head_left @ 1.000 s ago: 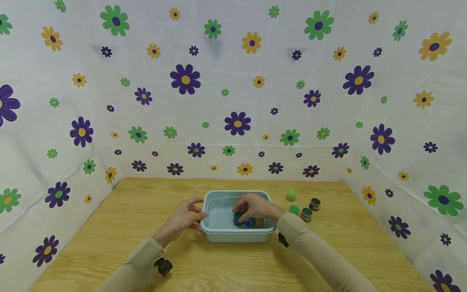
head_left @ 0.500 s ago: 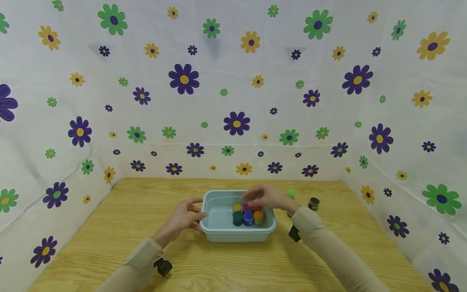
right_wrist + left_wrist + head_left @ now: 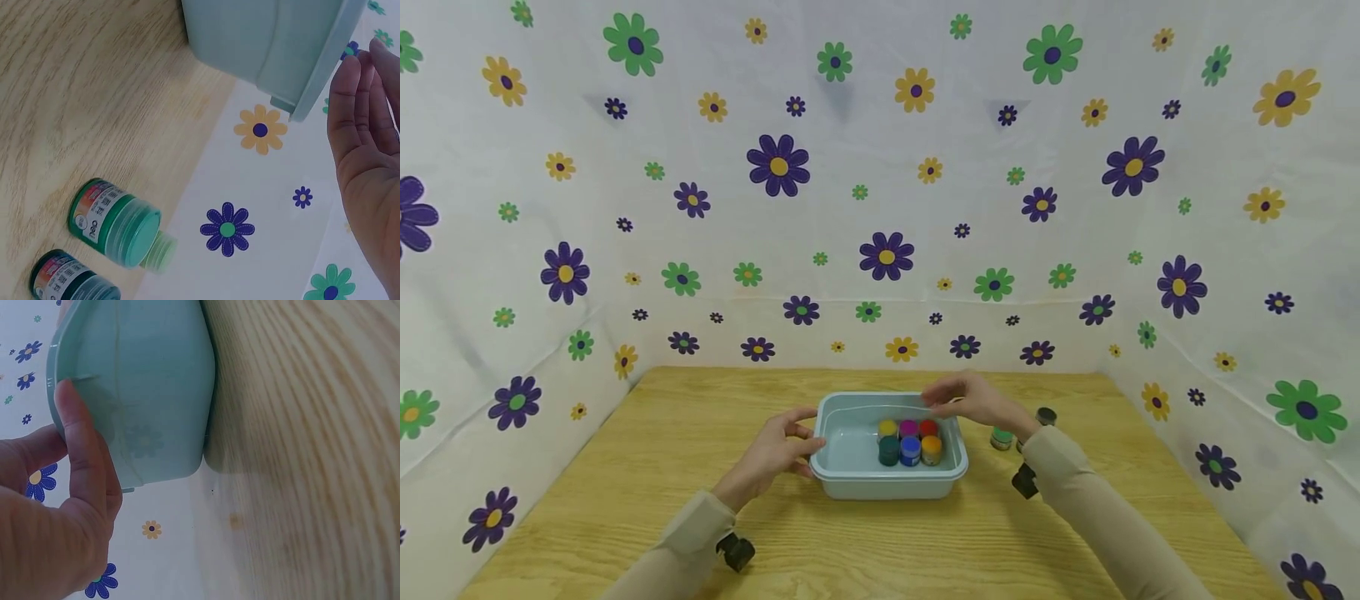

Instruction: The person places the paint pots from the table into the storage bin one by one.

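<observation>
In the head view, the tub (image 3: 887, 487) sits on the surface (image 3: 820, 550). The left hand (image 3: 773, 448) grips its rim at nine o'clock. The right hand (image 3: 973, 400) is empty, fingers loosely bent, near the rim at one o'clock. Inside, toward three o'clock, stand two rows: yellow jar (image 3: 888, 430), magenta jar (image 3: 909, 429) and red jar (image 3: 928, 428) on the twelve-o'clock side; teal jar (image 3: 889, 451), blue jar (image 3: 911, 451) and orange jar (image 3: 931, 451) on the six-o'clock side. Outside, around three o'clock, are a green jar (image 3: 1002, 438) and a dark jar (image 3: 1047, 415), partly hidden by the right arm.
</observation>
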A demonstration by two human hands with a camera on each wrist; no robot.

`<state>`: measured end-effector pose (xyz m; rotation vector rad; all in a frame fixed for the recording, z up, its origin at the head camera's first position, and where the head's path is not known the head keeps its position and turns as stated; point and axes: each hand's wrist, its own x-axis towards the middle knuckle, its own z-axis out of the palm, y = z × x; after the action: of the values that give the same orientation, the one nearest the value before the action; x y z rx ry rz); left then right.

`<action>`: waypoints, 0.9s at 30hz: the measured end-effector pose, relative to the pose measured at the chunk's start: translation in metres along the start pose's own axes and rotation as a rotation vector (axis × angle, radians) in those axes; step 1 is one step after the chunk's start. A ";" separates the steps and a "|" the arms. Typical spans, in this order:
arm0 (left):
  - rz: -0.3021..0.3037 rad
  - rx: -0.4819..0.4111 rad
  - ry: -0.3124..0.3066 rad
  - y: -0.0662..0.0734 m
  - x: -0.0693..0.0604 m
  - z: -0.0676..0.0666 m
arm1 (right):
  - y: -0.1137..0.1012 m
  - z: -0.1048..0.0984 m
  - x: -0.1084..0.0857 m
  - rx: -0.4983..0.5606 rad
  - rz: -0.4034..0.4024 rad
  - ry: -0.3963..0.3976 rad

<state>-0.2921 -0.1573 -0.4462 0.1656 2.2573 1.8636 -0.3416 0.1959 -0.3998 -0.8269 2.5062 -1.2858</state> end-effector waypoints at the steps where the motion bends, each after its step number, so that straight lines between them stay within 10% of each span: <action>1: 0.001 -0.006 0.000 -0.001 0.000 0.000 | 0.001 -0.001 -0.001 0.007 -0.003 0.000; 27: 0.033 -0.039 -0.025 -0.005 -0.002 -0.001 | 0.043 -0.039 -0.048 0.023 0.060 0.043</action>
<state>-0.2897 -0.1593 -0.4507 0.2197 2.2134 1.9089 -0.3350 0.2695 -0.4138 -0.7204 2.5239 -1.3241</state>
